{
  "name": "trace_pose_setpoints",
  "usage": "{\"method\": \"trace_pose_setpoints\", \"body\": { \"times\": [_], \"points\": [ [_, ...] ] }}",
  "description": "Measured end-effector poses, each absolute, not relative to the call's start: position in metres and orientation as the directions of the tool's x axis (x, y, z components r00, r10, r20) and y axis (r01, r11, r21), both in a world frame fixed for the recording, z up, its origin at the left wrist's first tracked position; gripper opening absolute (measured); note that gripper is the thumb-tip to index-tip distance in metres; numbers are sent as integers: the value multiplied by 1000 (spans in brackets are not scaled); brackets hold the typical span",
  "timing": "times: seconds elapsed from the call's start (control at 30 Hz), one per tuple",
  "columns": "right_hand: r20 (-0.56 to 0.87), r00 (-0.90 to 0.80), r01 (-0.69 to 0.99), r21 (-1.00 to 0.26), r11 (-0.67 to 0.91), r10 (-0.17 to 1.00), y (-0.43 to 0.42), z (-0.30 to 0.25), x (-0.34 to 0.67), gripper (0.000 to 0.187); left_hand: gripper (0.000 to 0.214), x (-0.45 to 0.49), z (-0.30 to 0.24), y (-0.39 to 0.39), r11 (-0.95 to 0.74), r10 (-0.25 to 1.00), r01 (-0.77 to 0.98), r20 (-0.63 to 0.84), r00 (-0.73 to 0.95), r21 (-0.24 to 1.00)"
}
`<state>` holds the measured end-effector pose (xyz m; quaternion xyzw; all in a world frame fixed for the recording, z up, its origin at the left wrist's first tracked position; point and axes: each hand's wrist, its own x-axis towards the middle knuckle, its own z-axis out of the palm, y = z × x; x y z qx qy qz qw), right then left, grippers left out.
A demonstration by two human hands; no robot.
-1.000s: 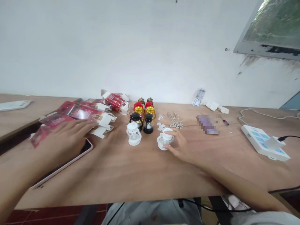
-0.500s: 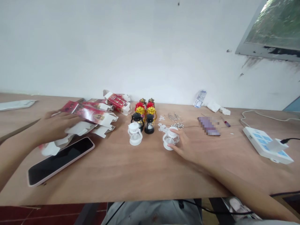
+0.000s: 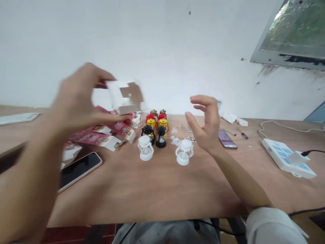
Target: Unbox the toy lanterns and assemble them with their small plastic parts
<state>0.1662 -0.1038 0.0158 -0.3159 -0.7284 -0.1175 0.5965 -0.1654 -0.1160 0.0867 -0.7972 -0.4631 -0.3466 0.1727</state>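
My left hand [image 3: 76,98] is raised above the table, blurred, and closed on a folded white and red carton [image 3: 124,96]. My right hand [image 3: 207,122] hovers open above the table with its fingers apart, holding nothing. Just below and left of it stands a small white lantern [image 3: 184,152]. A second white lantern [image 3: 145,148] stands further left. Behind them is a cluster of black, gold and red lanterns [image 3: 156,127].
Flat red and white cartons [image 3: 101,135] lie at the left, with a pink-cased phone [image 3: 78,167] in front of them. Small white and metal parts [image 3: 184,134], another phone [image 3: 227,139], a screwdriver [image 3: 242,135] and a white power strip [image 3: 286,157] lie on the wooden table [image 3: 162,189].
My left hand rose from the carton pile with one carton in it. My right hand let go of the white lantern and lifted above it, fingers spread.
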Motion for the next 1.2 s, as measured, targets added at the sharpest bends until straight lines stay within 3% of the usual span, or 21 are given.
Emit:
{"method": "trace_pose_setpoints", "body": {
  "times": [0.1, 0.23, 0.33, 0.43, 0.57, 0.7, 0.87, 1.03, 1.13, 1.2],
  "points": [
    [904, -120, 491, -305, 816, 410, -99, 36, 150, 37, 71, -81, 84, -83, -626, 421, 774, 793, 440, -96],
    [871, -161, 349, -390, 852, 464, -90, 38, 142, 31, 58, -55, 64, -53, -671, 316, 730, 841, 439, -129],
    [841, -222, 310, -419, 853, 494, -84, 31, 144, 23, 56, -59, 52, -45, -693, 262, 701, 846, 464, -170],
    [837, -196, 292, -447, 846, 510, -77, 24, 148, 26, 57, -58, 47, -43, -697, 226, 682, 836, 501, -220],
    [870, -136, 357, -404, 842, 474, -72, 23, 153, 33, 56, -54, 46, -43, -732, 209, 645, 827, 521, -221],
    [859, -239, 393, -340, 854, 452, -76, 29, 157, 26, 63, -54, 46, -45, -771, 201, 603, 819, 537, -206],
    [861, -246, 411, -324, 852, 446, -78, 33, 160, 13, 70, -53, 47, -51, -848, 247, 527, 836, 490, -58],
    [782, -239, 483, -419, 769, 576, -83, 35, 161, 41, 70, -48, 49, -62, -929, 328, 345, 730, 599, 134],
    [788, -220, 522, -403, 751, 576, -82, 35, 161, 23, 63, -43, 48, -65, -927, 347, 343, 690, 635, 151],
    [776, -137, 513, -476, 714, 616, -78, 34, 162, 12, 54, -39, 47, -65, -901, 332, 427, 748, 575, 73]
  ]
}}
